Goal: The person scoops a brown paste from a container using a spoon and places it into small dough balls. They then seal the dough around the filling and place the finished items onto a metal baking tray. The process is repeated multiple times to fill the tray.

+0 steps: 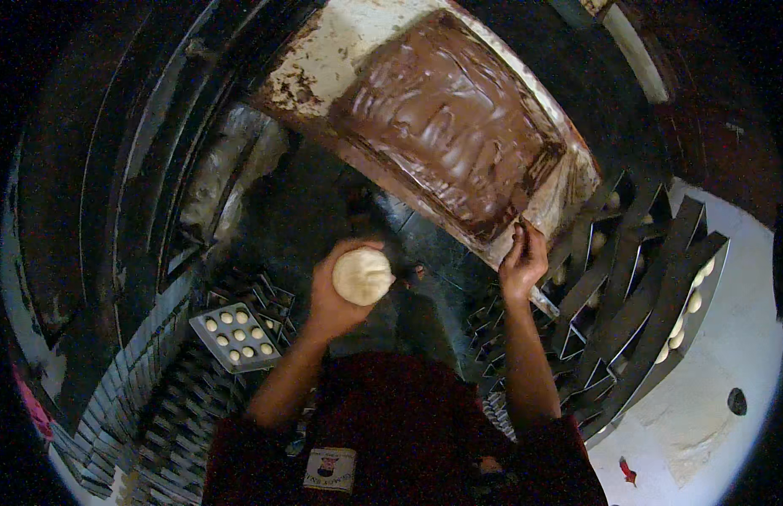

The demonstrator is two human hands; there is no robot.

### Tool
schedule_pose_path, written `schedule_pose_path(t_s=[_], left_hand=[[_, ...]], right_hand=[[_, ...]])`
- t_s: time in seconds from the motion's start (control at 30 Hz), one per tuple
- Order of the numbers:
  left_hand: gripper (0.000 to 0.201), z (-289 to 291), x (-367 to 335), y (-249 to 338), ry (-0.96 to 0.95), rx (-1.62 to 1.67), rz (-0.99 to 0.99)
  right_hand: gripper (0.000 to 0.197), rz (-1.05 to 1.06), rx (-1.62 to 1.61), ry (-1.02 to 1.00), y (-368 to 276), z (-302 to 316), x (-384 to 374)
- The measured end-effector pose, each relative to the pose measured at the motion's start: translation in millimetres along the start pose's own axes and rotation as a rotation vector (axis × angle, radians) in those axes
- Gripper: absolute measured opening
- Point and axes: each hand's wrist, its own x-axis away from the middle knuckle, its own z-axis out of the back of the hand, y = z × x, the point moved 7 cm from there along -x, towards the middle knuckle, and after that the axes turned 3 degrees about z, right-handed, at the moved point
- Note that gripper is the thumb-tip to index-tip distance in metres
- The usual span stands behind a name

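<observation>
A pale round ball of dough (362, 277) rests in my left hand (334, 299), whose fingers curl around its side. My right hand (524, 263) is at the near right corner of a table (391, 181), its thumb and fingertips pinched together. Whether anything is between those fingertips is too small to tell. They are right by the edge of a broad, glossy brown chocolate-like spread (446, 118), which covers much of the tabletop in a thick, wavy layer.
On the left, a grey tray (235, 337) of several dough balls sits over stacked dark trays (185, 430). More stacked trays (653, 278) stand on the right, with dough balls (693, 301) showing at their edge. A pale surface (703, 396) lies beyond them. The floor (434, 278) is dark.
</observation>
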Motion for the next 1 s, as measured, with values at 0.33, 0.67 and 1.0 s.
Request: schedule_pose_path(t_s=[0.33, 0.67, 1.0], left_hand=[[0.061, 74, -81, 39, 0.034, -0.068, -0.085], [0.059, 102, -79, 19, 0.059, -0.145, 0.083], [0.054, 91, -91, 41, 0.179, -0.199, -0.207]], right_hand=[[0.036, 0.454, 0.173, -0.459, -199, -155, -132], [0.042, 0.427, 0.163, -0.585, -180, -194, -115], [0.015, 0.104, -0.449, -0.622, -179, -172, -106]])
